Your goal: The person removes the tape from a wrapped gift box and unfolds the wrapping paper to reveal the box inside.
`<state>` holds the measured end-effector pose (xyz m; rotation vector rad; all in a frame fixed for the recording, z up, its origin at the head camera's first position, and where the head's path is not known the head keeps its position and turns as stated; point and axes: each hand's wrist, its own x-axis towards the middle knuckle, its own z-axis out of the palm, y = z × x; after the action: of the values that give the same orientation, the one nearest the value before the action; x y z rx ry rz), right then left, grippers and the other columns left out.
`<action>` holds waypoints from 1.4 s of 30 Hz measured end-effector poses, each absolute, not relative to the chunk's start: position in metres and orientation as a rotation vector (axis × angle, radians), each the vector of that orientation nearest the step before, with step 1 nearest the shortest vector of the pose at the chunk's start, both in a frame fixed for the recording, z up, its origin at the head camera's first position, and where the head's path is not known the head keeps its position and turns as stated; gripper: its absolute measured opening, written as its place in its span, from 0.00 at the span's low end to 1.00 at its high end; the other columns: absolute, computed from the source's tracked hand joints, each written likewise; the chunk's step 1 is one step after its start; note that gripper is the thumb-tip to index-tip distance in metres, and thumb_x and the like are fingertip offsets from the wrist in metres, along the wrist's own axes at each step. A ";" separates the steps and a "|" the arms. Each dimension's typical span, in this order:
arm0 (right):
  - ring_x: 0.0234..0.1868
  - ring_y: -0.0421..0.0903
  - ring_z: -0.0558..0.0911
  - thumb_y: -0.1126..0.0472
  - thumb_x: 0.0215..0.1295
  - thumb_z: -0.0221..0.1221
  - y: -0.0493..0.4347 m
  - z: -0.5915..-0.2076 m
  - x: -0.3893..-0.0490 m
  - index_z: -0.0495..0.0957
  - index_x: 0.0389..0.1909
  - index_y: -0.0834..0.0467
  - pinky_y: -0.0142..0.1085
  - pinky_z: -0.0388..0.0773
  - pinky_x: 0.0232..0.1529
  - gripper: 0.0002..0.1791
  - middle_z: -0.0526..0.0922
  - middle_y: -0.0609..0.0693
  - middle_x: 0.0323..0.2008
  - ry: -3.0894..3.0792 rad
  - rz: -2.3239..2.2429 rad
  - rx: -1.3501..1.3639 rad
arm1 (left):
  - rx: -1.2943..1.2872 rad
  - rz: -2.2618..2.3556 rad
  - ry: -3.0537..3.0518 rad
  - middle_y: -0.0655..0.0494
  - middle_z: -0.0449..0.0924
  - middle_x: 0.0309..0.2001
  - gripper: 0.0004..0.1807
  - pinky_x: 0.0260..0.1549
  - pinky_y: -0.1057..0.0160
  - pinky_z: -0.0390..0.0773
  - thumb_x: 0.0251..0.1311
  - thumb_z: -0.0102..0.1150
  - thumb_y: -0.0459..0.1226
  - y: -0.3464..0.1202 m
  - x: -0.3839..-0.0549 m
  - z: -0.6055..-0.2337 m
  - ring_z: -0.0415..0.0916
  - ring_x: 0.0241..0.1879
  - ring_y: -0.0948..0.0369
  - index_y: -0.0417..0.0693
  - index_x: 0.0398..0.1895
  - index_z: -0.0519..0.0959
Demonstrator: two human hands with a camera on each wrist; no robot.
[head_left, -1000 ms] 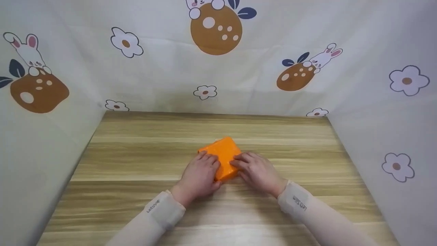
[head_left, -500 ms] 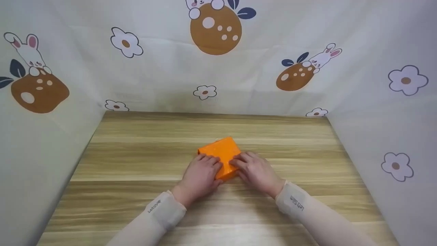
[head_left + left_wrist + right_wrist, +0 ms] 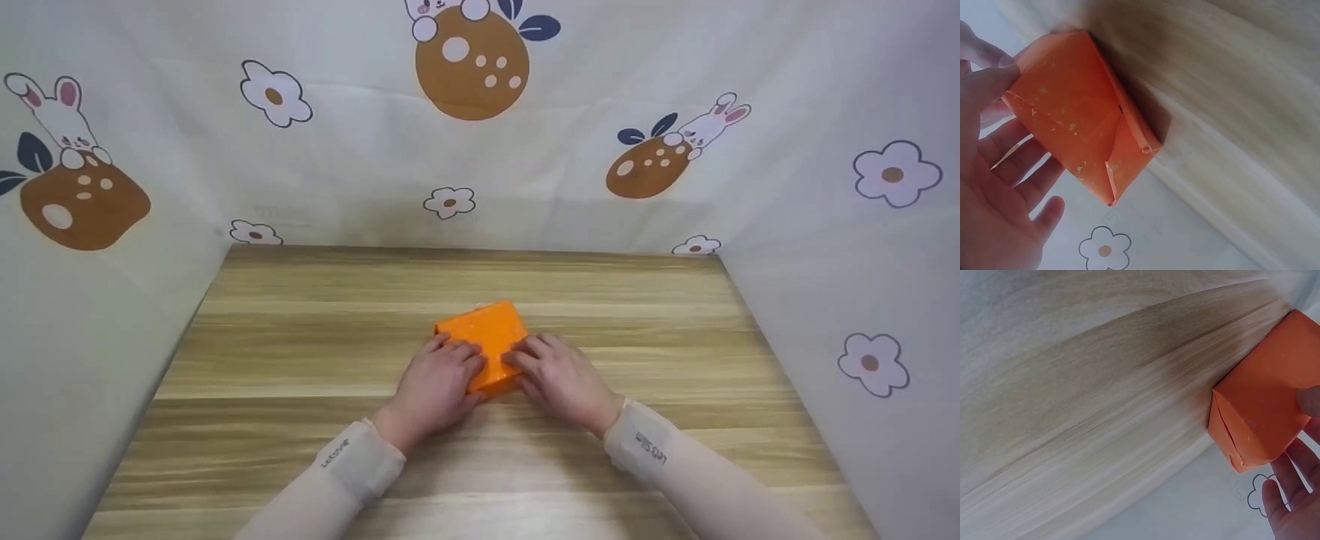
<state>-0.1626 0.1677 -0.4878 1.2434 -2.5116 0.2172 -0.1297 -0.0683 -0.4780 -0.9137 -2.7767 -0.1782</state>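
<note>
A small box wrapped in orange paper [image 3: 486, 334] rests on the wooden table, set at an angle. Gold flecks and folded paper flaps show on one side of the orange-wrapped box [image 3: 1072, 107] in the left wrist view. My left hand [image 3: 439, 384] holds its left side, fingers over the top and thumb low at the near side. From the right, my right hand [image 3: 566, 379] grips it, fingertips on the top. The right wrist view shows the right thumb [image 3: 1310, 400] against one face and a creased, folded end. The box's underside is hidden.
The wood-grain table [image 3: 300, 322] spreads around the box on all sides. Pale cloth [image 3: 337, 150] printed with rabbits, fruit and flowers walls it in at the back, left and right. Light sleeves with grey bands cover both forearms.
The left fingers shift slightly on top of the box, and the box turns a little. The right hand keeps its hold almost unmoved.
</note>
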 end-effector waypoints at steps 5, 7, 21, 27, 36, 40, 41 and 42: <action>0.49 0.50 0.76 0.54 0.63 0.66 0.165 -0.486 -0.161 0.82 0.55 0.52 0.43 0.77 0.51 0.19 0.79 0.50 0.51 -2.511 0.177 1.259 | -0.944 -0.169 -2.765 0.50 0.80 0.56 0.23 0.66 0.48 0.61 0.59 0.67 0.48 -0.072 -0.131 -0.477 0.74 0.58 0.52 0.45 0.53 0.82; 0.50 0.49 0.76 0.53 0.64 0.66 0.164 -0.485 -0.160 0.81 0.56 0.52 0.42 0.76 0.53 0.20 0.79 0.50 0.51 -2.529 0.150 1.270 | -0.952 -0.152 -2.764 0.50 0.80 0.56 0.21 0.67 0.48 0.60 0.59 0.67 0.45 -0.074 -0.132 -0.477 0.74 0.59 0.52 0.45 0.53 0.82; 0.56 0.50 0.75 0.47 0.64 0.65 0.162 -0.473 -0.151 0.79 0.60 0.52 0.49 0.70 0.62 0.25 0.78 0.50 0.54 -2.589 0.143 1.395 | -0.957 -0.104 -2.748 0.52 0.78 0.61 0.18 0.68 0.48 0.59 0.61 0.55 0.33 -0.086 -0.134 -0.478 0.73 0.61 0.52 0.46 0.55 0.82; 0.69 0.51 0.67 0.45 0.60 0.68 0.171 -0.464 -0.158 0.72 0.67 0.53 0.51 0.60 0.69 0.36 0.68 0.52 0.70 -2.685 0.261 1.441 | -0.983 -0.135 -2.761 0.51 0.78 0.61 0.18 0.68 0.49 0.60 0.64 0.54 0.32 -0.088 -0.134 -0.475 0.73 0.61 0.52 0.46 0.56 0.82; 0.74 0.51 0.59 0.34 0.51 0.70 0.185 -0.461 -0.173 0.59 0.76 0.55 0.53 0.54 0.71 0.56 0.59 0.51 0.75 -2.889 0.292 1.371 | -1.023 -0.140 -2.716 0.51 0.79 0.60 0.17 0.67 0.49 0.61 0.65 0.54 0.34 -0.092 -0.134 -0.475 0.73 0.61 0.52 0.45 0.56 0.81; 0.72 0.53 0.62 0.37 0.51 0.71 0.186 -0.462 -0.172 0.59 0.76 0.56 0.53 0.56 0.70 0.55 0.61 0.53 0.74 -2.912 0.273 1.360 | -1.016 -0.135 -2.727 0.51 0.78 0.60 0.18 0.67 0.50 0.61 0.64 0.54 0.32 -0.095 -0.137 -0.474 0.72 0.62 0.52 0.45 0.57 0.81; 0.72 0.53 0.63 0.40 0.52 0.72 0.186 -0.462 -0.173 0.60 0.75 0.56 0.52 0.57 0.70 0.53 0.62 0.53 0.74 -2.898 0.267 1.352 | -1.012 -0.133 -2.727 0.51 0.78 0.61 0.18 0.67 0.50 0.61 0.64 0.54 0.32 -0.096 -0.137 -0.474 0.72 0.62 0.52 0.45 0.57 0.81; 0.72 0.53 0.63 0.44 0.52 0.73 0.186 -0.463 -0.173 0.62 0.75 0.57 0.52 0.57 0.70 0.51 0.63 0.53 0.73 -2.883 0.260 1.341 | -1.009 -0.130 -2.726 0.51 0.78 0.60 0.19 0.67 0.50 0.61 0.64 0.55 0.32 -0.097 -0.138 -0.475 0.72 0.62 0.52 0.45 0.57 0.81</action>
<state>-0.1733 0.1858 -0.4627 1.3407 -2.8834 0.2596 -0.1379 -0.0971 -0.4750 -1.0091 -2.7263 -0.1298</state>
